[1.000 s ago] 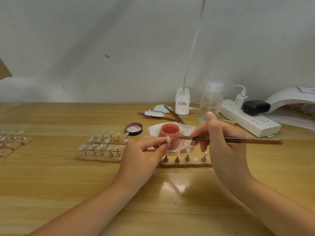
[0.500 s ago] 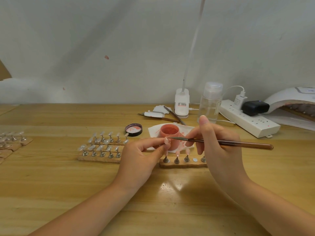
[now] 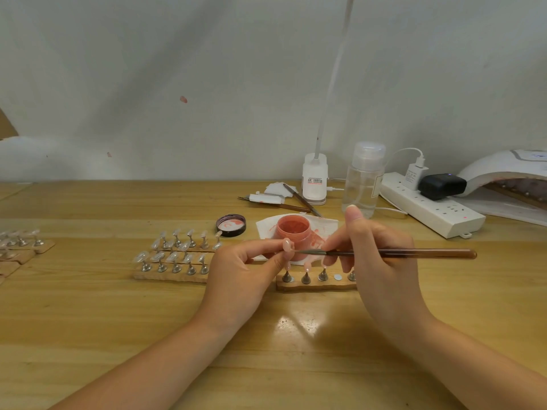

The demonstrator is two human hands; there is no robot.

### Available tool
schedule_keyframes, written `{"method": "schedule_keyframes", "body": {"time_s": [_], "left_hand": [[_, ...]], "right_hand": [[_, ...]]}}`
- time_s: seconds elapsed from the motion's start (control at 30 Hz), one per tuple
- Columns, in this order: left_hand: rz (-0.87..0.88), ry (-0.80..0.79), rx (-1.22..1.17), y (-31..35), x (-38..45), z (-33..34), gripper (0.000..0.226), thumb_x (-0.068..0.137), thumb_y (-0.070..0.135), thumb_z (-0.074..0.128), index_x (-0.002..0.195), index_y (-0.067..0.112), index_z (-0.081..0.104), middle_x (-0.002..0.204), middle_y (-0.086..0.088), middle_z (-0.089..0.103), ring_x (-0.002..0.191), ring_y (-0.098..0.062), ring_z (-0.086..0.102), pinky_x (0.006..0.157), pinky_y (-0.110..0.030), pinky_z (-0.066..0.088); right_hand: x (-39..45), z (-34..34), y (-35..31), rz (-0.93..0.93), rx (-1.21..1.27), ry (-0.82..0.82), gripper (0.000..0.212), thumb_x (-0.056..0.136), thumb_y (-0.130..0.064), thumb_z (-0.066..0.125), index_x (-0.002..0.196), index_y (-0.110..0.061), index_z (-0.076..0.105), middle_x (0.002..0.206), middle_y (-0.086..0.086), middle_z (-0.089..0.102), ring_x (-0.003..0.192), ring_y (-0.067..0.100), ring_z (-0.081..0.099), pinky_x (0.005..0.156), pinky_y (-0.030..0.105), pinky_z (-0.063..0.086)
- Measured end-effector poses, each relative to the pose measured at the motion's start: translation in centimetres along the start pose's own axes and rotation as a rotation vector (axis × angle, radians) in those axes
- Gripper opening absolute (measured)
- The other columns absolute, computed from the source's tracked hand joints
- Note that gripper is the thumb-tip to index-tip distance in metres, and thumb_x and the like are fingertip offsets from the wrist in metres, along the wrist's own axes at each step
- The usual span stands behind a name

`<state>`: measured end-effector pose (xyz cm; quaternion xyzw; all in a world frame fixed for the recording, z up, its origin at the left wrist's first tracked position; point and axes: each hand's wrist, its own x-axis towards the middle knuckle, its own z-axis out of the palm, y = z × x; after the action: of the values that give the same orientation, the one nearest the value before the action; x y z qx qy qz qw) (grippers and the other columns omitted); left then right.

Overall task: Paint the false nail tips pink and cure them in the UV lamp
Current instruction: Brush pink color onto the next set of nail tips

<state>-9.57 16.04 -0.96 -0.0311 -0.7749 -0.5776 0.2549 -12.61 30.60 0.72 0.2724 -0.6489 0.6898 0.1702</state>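
Observation:
My left hand (image 3: 248, 270) pinches a small stand with a pale pink nail tip (image 3: 287, 244) held up between thumb and forefinger. My right hand (image 3: 381, 261) holds a thin brown brush (image 3: 399, 253) level, its bristle end touching the tip's right edge. Just behind them an open pot of pink gel (image 3: 293, 230) sits on a stained white paper. Below my fingers a wooden strip (image 3: 313, 284) carries metal stands, some with pink tips and one bare magnet spot. The white UV lamp (image 3: 509, 173) stands at the far right.
Wooden strips of clear nail tips (image 3: 174, 258) lie to the left, more at the left edge (image 3: 20, 241). The pot's lid (image 3: 231, 225), spare brushes (image 3: 284, 202), a desk-lamp base (image 3: 314, 180), a clear bottle (image 3: 364, 179) and a white power strip (image 3: 432, 207) lie behind.
My right hand and the brush have shifted slightly left and lower along the held tip. My left hand has stayed nearly still.

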Motion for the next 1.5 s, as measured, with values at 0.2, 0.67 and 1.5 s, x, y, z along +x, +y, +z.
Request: {"method": "schedule_keyframes", "body": {"time_s": [0.2, 0.67, 1.5], "left_hand": [[-0.007, -0.007, 0.007, 0.0, 0.0, 0.0, 0.011, 0.067, 0.031, 0.068, 0.075, 0.037, 0.069, 0.072, 0.025, 0.069, 0.068, 0.009, 0.061, 0.062, -0.002, 0.041], [-0.038, 0.011, -0.031, 0.2, -0.2, -0.1, 0.009, 0.066, 0.032, 0.069, 0.071, 0.038, 0.07, 0.071, 0.014, 0.071, 0.059, 0.007, 0.058, 0.057, -0.004, 0.041], [0.097, -0.085, 0.068, 0.3, -0.2, -0.3, 0.022, 0.071, 0.007, 0.073, 0.079, 0.028, 0.073, 0.082, 0.011, 0.071, 0.077, -0.001, 0.064, 0.068, -0.007, 0.045]], "right_hand": [[0.1, 0.1, -0.1, 0.004, 0.003, 0.008, 0.045, 0.092, -0.035, 0.042, 0.059, -0.015, 0.065, 0.052, -0.008, 0.062, 0.049, -0.001, 0.055, 0.052, 0.006, 0.039], [0.3, -0.4, -1.1, 0.0, 0.103, -0.011, 0.047, 0.088, -0.046, 0.031, 0.073, -0.021, 0.067, 0.056, -0.004, 0.068, 0.037, 0.011, 0.055, 0.041, 0.013, 0.043], [0.5, -0.5, 1.6, -0.22, -0.387, -0.341, 0.041, 0.069, -0.027, 0.073, 0.105, -0.031, 0.053, 0.103, -0.025, 0.057, 0.099, -0.013, 0.054, 0.087, 0.004, 0.038]]}}
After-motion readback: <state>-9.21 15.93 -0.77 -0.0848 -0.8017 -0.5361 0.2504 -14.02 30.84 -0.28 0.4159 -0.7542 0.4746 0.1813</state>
